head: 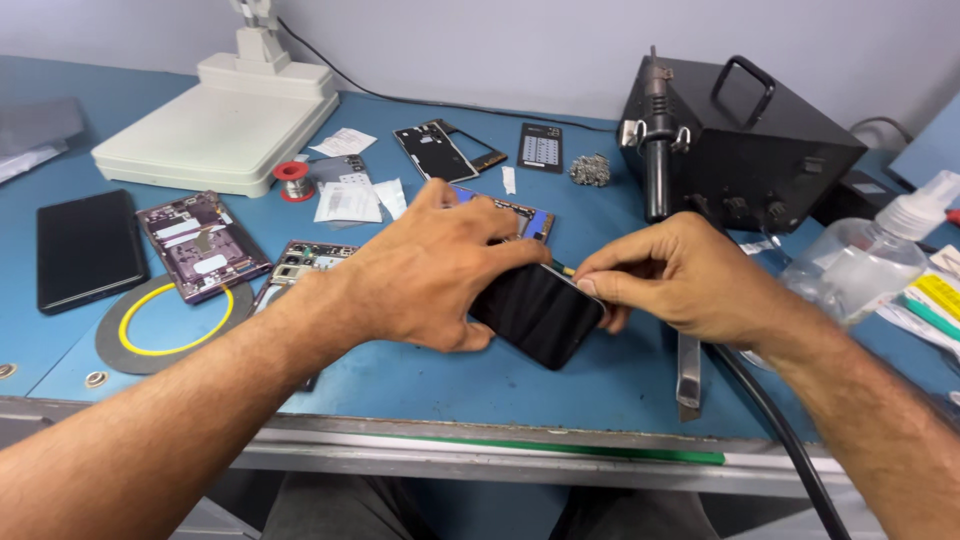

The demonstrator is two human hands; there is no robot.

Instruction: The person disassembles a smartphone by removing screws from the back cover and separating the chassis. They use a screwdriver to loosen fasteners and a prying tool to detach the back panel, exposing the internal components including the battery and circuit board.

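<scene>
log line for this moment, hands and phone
left hand: grips black phone | right hand: pinches thin tool at phone's top edge | surface: blue bench

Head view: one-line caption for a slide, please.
Left hand steadies a black phone on the blue workbench while right hand pinches at its top edge.

Both hands grip a glossy black flat phone [537, 313] near the blue worktop's [560, 385] front edge. The left hand [437, 270] covers its far end; the right hand [672, 277] pinches its right edge.
</scene>
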